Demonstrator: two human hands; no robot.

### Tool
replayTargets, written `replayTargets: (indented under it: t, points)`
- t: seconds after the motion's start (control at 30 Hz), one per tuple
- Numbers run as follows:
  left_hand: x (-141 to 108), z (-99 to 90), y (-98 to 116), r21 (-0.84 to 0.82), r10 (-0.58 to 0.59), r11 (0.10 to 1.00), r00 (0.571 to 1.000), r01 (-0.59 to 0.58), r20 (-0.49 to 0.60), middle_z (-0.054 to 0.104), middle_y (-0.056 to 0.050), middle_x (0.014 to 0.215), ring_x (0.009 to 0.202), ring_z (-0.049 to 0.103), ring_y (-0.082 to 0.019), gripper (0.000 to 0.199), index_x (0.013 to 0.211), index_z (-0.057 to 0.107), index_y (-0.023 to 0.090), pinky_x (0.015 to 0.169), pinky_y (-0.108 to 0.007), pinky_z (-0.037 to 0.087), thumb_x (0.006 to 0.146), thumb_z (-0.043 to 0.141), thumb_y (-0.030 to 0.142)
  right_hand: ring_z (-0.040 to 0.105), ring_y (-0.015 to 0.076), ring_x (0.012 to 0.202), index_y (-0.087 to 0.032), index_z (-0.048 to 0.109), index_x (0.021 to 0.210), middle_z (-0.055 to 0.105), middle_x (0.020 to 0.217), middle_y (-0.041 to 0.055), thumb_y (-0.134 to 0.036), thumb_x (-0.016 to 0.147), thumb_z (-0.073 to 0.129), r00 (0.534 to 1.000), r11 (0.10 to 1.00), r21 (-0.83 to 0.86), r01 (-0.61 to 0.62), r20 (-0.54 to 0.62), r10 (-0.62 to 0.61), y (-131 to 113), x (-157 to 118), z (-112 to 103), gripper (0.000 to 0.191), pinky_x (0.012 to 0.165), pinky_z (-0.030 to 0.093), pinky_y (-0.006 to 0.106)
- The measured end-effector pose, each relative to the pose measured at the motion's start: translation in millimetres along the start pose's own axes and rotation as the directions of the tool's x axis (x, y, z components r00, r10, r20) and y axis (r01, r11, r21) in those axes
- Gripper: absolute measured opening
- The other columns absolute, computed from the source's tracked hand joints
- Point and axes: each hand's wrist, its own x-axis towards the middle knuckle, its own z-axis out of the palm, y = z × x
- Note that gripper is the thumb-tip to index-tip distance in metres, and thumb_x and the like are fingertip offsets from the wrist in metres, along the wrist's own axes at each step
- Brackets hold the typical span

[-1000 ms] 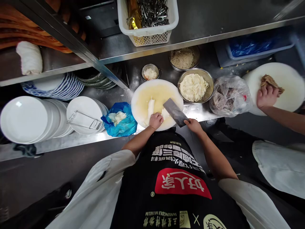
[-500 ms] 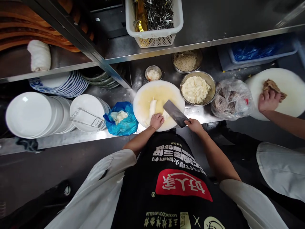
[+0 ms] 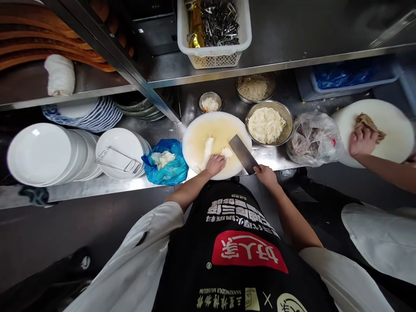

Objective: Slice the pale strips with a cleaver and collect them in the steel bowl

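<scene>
My right hand [image 3: 265, 176] is closed round the handle of a cleaver [image 3: 243, 152], whose wide blade slants over the right edge of a round white cutting board [image 3: 191, 130]. On the board, my left hand [image 3: 216, 165] presses down with bent fingers on a soft white piece of food [image 3: 226, 152] that peeks out by the fingertips. A longer white strip of food [image 3: 208, 148] lies just left of that hand. Behind the board's right side is a metal bowl [image 3: 290, 115] heaped with pale shredded food [image 3: 266, 124].
A blue plastic bag [image 3: 165, 168] with white pieces and stacked white plates [image 3: 39, 154] stand left. Right are a clear bag of meat [image 3: 313, 138] and another board [image 3: 394, 138], where a co-worker's hand [image 3: 364, 141] touches brown meat. A shelf edge [image 3: 276, 64] runs above, carrying a basket [image 3: 214, 51].
The cleaver has moved right, away from my left hand, and the white piece by the fingertips shows more fully. My left hand has shifted slightly right. The whole view has moved a little.
</scene>
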Motion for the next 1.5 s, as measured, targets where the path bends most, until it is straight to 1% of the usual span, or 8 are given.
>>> replayTargets:
  t: [0.23, 0.43, 0.57, 0.8, 0.93, 1.1, 1.27, 1.5]
  points:
    - [17, -12.9, -25, -0.009, 0.022, 1.0, 1.0, -0.022, 0.013, 0.068, -0.011, 0.112, 0.103, 0.059, -0.024, 0.024, 0.09, 0.073, 0.019, 0.096, -0.042, 0.046, 0.086, 0.054, 0.006, 0.068, 0.0245, 0.095, -0.015, 0.059, 0.128, 0.073, 0.107, 0.0136, -0.035, 0.102, 0.044, 0.986, 0.99, -0.052, 0.13, 0.113, -0.124, -1, -32, 10, 0.036, 0.079, 0.043, 0.028]
    - [-6, -7.2, -14, -0.079, 0.038, 0.996, 0.999, -0.039, -0.016, 0.067, -0.011, 0.115, 0.102, 0.061, -0.021, 0.029, 0.104, 0.073, 0.018, 0.098, -0.039, 0.048, 0.091, 0.048, 0.007, 0.071, 0.0269, 0.093, -0.018, 0.056, 0.137, 0.075, 0.101, 0.0132, -0.039, 0.105, 0.035, 0.989, 0.974, -0.176, 0.141, 0.056, -0.133, -8, -61, 7, 0.044, 0.082, 0.046, 0.032]
    - [-14, 0.6, -17, -0.099, 0.022, 0.995, 0.999, -0.024, -0.024, 0.065, -0.011, 0.127, 0.112, 0.061, -0.021, 0.034, 0.115, 0.071, 0.019, 0.103, -0.041, 0.048, 0.094, 0.047, 0.009, 0.07, 0.0265, 0.099, -0.016, 0.047, 0.147, 0.072, 0.116, 0.0156, -0.039, 0.105, 0.032, 0.983, 0.971, -0.159, 0.177, -0.017, -0.182, -19, -59, 10, 0.05, 0.086, 0.046, 0.032]
    - [-13, 9.0, -19, -0.123, 0.004, 0.992, 0.999, -0.009, -0.04, 0.067, -0.011, 0.126, 0.111, 0.062, -0.022, 0.031, 0.112, 0.072, 0.019, 0.103, -0.041, 0.048, 0.094, 0.049, 0.008, 0.07, 0.0273, 0.091, -0.014, 0.064, 0.122, 0.074, 0.098, 0.0157, -0.031, 0.102, 0.037, 0.988, 0.963, -0.231, 0.142, 0.099, -0.122, -9, -48, 7, 0.038, 0.081, 0.046, 0.032]
    - [-13, 9.7, -19, -0.149, 0.0, 0.989, 0.996, -0.013, -0.086, 0.067, -0.01, 0.126, 0.111, 0.062, -0.021, 0.029, 0.109, 0.073, 0.02, 0.104, -0.041, 0.048, 0.095, 0.051, 0.009, 0.07, 0.0271, 0.094, -0.015, 0.058, 0.134, 0.073, 0.109, 0.0156, -0.035, 0.104, 0.034, 0.981, 0.964, -0.186, 0.192, 0.01, -0.193, -10, -52, 9, 0.043, 0.083, 0.045, 0.032]
    - [-13, 7.5, -20, -0.129, -0.003, 0.992, 0.999, -0.002, -0.042, 0.067, -0.011, 0.121, 0.11, 0.062, -0.022, 0.028, 0.107, 0.073, 0.018, 0.103, -0.042, 0.048, 0.092, 0.052, 0.008, 0.07, 0.0278, 0.091, -0.013, 0.064, 0.122, 0.074, 0.097, 0.0162, -0.029, 0.102, 0.038, 0.984, 0.964, -0.223, 0.145, 0.135, -0.116, -14, -54, 7, 0.037, 0.08, 0.045, 0.032]
    - [-14, 12.3, -22, -0.15, 0.014, 0.988, 0.995, -0.029, -0.1, 0.067, -0.01, 0.116, 0.104, 0.061, -0.02, 0.025, 0.101, 0.073, 0.019, 0.1, -0.038, 0.049, 0.093, 0.051, 0.009, 0.07, 0.0271, 0.091, -0.015, 0.062, 0.125, 0.074, 0.102, 0.0153, -0.036, 0.104, 0.034, 0.985, 0.966, -0.195, 0.171, 0.021, -0.17, -13, -61, 8, 0.041, 0.08, 0.045, 0.031]
    - [-14, 13.5, -22, -0.187, -0.035, 0.982, 0.996, 0.018, -0.087, 0.067, -0.008, 0.113, 0.105, 0.06, -0.019, 0.028, 0.099, 0.073, 0.02, 0.099, -0.034, 0.048, 0.097, 0.046, 0.013, 0.07, 0.0278, 0.089, -0.015, 0.065, 0.116, 0.074, 0.096, 0.0149, -0.033, 0.103, 0.037, 0.982, 0.96, -0.232, 0.159, 0.133, -0.13, -14, -65, 15, 0.036, 0.077, 0.045, 0.031]
